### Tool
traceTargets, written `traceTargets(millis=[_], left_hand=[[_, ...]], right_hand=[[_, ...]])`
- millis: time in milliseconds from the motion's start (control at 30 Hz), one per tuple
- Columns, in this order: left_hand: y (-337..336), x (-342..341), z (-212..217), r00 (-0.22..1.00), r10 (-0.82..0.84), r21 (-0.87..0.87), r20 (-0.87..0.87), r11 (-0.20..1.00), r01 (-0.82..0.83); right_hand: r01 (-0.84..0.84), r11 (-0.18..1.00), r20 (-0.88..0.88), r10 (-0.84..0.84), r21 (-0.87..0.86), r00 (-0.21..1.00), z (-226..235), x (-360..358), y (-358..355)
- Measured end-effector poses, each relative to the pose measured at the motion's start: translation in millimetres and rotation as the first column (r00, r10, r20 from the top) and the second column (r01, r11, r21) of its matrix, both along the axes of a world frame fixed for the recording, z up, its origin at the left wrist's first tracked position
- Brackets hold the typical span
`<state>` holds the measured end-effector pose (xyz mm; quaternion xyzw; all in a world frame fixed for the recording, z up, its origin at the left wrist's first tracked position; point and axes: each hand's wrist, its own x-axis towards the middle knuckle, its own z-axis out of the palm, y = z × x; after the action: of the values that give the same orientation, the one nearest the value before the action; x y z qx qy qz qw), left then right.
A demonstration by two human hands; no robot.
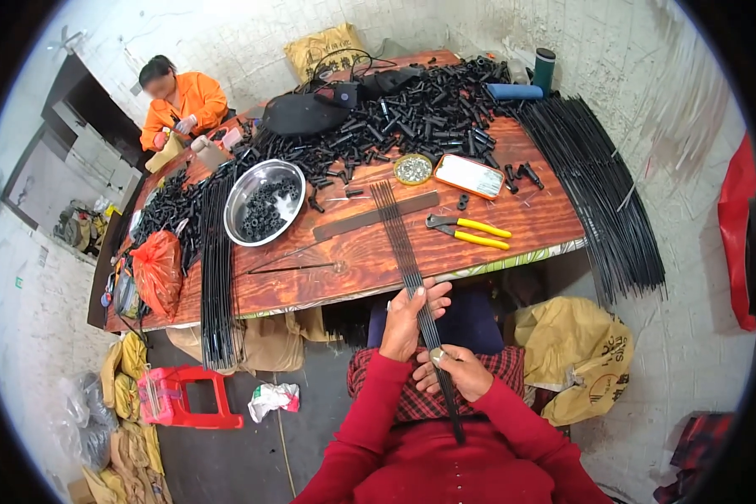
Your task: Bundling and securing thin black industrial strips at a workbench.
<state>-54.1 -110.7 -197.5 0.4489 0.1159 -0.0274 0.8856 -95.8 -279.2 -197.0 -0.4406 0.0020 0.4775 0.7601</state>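
Note:
A narrow bundle of thin black rods (401, 244) runs from the red-brown wooden table (302, 290) down to my lap, its far ends fanned slightly apart. Around its middle, my left hand (410, 321) is closed, thumb on top and fingers to the side. Nearer my body, my right hand (460, 375) grips the same bundle with its thumb across it. Under the rods' far part lies a flat dark bar (344, 225). To the right are pliers with yellow handles (483, 233).
Black tubular parts (403, 118) heap up across the back. A metal bowl (230, 210) holds small black pieces. Long rod stacks lie left (216, 286) and right (601, 202). A round tin (412, 170) and an orange-rimmed tray (470, 176) stand mid-table. A person in orange (197, 97) sits far left.

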Motion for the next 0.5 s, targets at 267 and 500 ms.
traceTargets(millis=[267,500], left_hand=[[-7,-24,10,0.972,-0.218,-0.060,-0.092,0.975,0.213],[-5,-40,1,0.976,-0.117,-0.112,-0.181,0.989,0.098]], right_hand=[[0.050,0.998,0.014,-0.050,-0.035,0.999,15,5,-2],[-0.059,0.957,0.503,0.202,-0.285,0.840,-11,41,-33]])
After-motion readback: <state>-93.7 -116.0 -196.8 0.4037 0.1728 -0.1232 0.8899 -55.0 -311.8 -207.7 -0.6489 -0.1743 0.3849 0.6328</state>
